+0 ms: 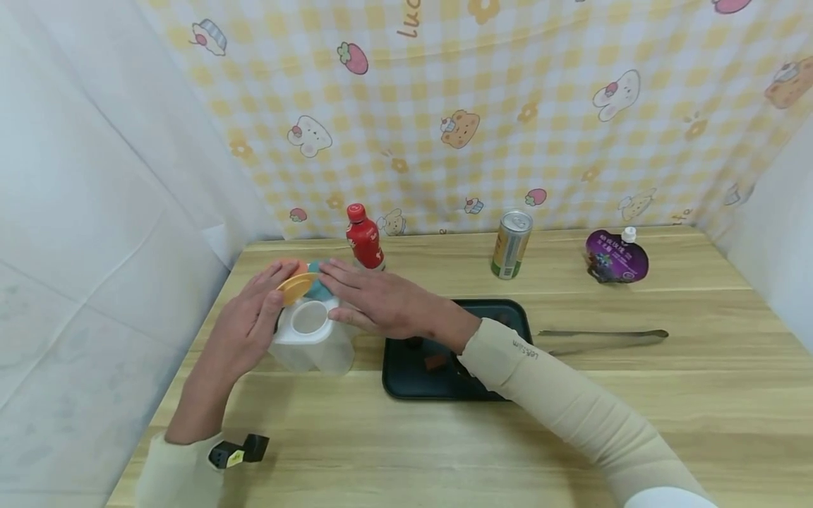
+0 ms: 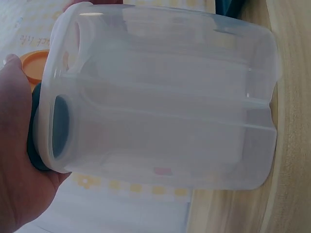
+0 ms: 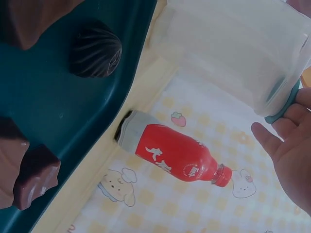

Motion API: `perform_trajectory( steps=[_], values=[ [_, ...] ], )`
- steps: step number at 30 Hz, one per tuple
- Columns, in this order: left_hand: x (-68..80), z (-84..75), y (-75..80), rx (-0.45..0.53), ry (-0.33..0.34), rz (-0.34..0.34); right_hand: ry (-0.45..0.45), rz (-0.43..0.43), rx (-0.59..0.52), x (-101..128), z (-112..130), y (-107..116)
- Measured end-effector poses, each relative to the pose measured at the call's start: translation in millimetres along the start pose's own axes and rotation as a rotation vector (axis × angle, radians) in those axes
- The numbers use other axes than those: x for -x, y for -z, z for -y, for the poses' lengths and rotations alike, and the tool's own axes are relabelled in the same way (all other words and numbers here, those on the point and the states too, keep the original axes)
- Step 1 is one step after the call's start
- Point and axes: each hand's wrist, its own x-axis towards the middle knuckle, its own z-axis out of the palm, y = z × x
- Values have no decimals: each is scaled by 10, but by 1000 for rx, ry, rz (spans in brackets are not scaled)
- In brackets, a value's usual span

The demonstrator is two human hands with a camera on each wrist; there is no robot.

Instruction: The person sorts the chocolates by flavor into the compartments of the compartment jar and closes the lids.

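A translucent plastic storage canister [image 1: 335, 353] with a white top stands at the left of the table. A round opening faces the front of its top. Behind it a yellow cap [image 1: 297, 289] is tilted up, with a teal cap [image 1: 320, 291] and an orange cap [image 1: 294, 267] near it. My left hand [image 1: 244, 321] lies along the top's left side, fingers over the orange cap and thumb beside the yellow one. My right hand [image 1: 381, 300] reaches across from the right, its extended fingers resting on the teal cap [image 3: 287, 106]. Palms and fingers partly hide the caps.
Right of the canister lies a dark green tray [image 1: 396, 384] with chocolate-like pieces [image 3: 96, 51], partly under my right forearm. A red bottle [image 1: 365, 240], a can [image 1: 512, 245] and a purple pouch [image 1: 616, 256] stand along the back. Metal tongs [image 1: 603, 333] lie beside the tray.
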Motion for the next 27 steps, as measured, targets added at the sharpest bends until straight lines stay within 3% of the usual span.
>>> perform_trajectory(
  steps=[16,22,27],
  values=[
    [4,18,-50,-46,0,-43,-43,-50,3,43,28,-35],
    [-1,21,-47,-43,-6,-45,-74,-68,45,251,19,47],
    [11,14,-45,-26,6,-40,-68,-119,68,560,-42,140]
  ],
)
